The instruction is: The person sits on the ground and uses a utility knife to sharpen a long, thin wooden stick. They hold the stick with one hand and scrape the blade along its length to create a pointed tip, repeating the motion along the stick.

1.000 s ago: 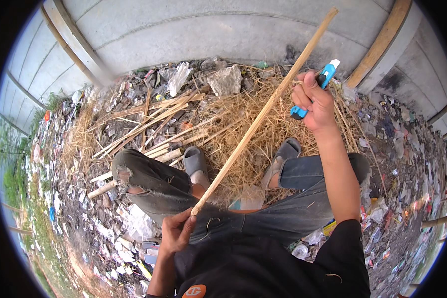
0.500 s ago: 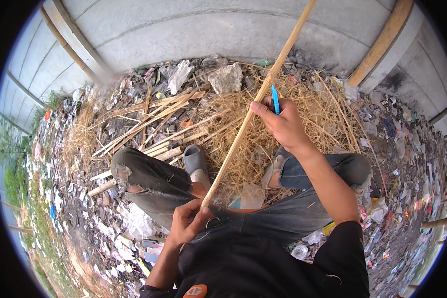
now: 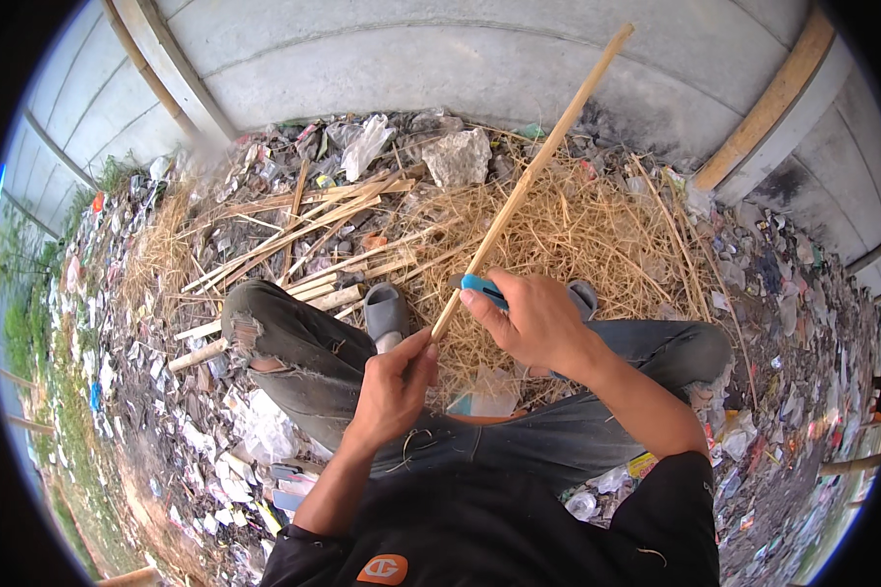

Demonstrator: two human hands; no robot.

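A long split-bamboo strip (image 3: 519,191) slants up and away from me, its far end in front of the wall. My left hand (image 3: 390,389) is closed around its near end, between my knees. In my right hand (image 3: 546,328) I grip a blue utility knife (image 3: 484,291). The knife's dark blade lies against the strip a little above my left hand. Below the strip spreads a heap of pale, curly shavings (image 3: 607,240).
Cut bamboo sticks (image 3: 313,235) lie crossed on the littered ground at left, near my grey sandal (image 3: 386,311). A pale rock (image 3: 457,158) and a white plastic bag (image 3: 366,145) sit before the concrete wall (image 3: 392,78). A bamboo pole (image 3: 768,103) leans at right.
My right hand has come down along the strip toward my left hand, and the knife now touches the strip. My left hand has risen slightly, and the strip's far end has come into view.
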